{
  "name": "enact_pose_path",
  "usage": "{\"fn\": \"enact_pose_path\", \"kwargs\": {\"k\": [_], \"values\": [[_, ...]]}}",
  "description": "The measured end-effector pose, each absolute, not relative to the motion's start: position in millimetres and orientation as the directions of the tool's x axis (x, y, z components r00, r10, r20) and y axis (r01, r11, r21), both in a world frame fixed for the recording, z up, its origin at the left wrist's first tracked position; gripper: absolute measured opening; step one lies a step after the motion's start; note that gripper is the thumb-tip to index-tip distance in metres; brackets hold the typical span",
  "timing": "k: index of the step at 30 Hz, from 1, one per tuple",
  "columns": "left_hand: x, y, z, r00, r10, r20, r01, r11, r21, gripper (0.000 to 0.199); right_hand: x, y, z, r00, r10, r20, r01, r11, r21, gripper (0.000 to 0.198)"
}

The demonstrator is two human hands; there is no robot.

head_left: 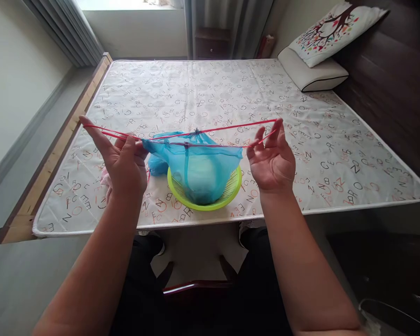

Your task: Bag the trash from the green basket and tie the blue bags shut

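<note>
A translucent blue drawstring bag (224, 161) sits in a yellow-green plastic basket (207, 205) near the mattress's front edge, with something pale showing through it. Its red drawstring (224, 128) is stretched taut across its top. My left hand (124, 161) holds the string's left loop, one finger extended inside it and the others curled by the bag's edge. On the other side, my right hand (271, 158) is palm up, the string's right loop hooked over its fingers. Behind the bag on the left lies more bunched blue plastic (158, 164).
The bag and basket rest on a letter-printed mattress (318, 182) with a wooden rail (56, 147) along its left. Pink cloth (106, 179) lies behind my left wrist. Pillows (332, 37) are at the back right. A dark red chair edge (196, 285) shows between my legs.
</note>
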State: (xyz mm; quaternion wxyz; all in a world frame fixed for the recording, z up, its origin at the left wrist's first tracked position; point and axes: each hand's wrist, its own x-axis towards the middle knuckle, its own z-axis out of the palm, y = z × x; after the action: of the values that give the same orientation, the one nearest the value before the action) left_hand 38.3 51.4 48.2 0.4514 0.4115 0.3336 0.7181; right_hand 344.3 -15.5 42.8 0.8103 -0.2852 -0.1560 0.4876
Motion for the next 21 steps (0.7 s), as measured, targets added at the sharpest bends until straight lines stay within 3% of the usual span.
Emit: {"fn": "enact_pose_path", "kwargs": {"k": [4,6,10,13,18,21], "values": [[41.0,49.6,39.8,-0.250,0.921,0.299,-0.267,-0.363,0.893,0.086,339.3,-20.7,49.0,0.457,0.889,0.029,-0.706,0.382,-0.596,0.072],[43.4,47.3,38.3,-0.233,0.910,0.343,-0.187,-0.388,0.902,0.078,338.5,-22.1,49.6,0.474,0.880,0.045,-0.651,0.384,-0.655,0.080],[48.6,41.0,42.7,-0.197,0.884,0.424,-0.018,-0.435,0.900,0.064,343.7,-20.2,44.0,0.507,0.857,0.094,-0.421,0.341,-0.841,0.075],[51.7,37.5,46.9,-0.170,0.878,0.447,0.044,-0.446,0.894,0.055,346.7,-17.1,38.3,0.514,0.846,0.143,-0.305,0.336,-0.891,0.071],[64.8,28.4,48.2,-0.183,0.901,0.394,-0.100,-0.416,0.904,0.056,324.3,-18.7,38.2,0.561,0.792,0.241,-0.198,0.411,-0.890,0.075],[78.8,16.5,48.7,-0.148,0.929,0.340,-0.198,-0.364,0.910,0.060,295.9,-27.2,43.8,0.485,0.803,0.346,-0.087,0.438,-0.895,0.077]]}}
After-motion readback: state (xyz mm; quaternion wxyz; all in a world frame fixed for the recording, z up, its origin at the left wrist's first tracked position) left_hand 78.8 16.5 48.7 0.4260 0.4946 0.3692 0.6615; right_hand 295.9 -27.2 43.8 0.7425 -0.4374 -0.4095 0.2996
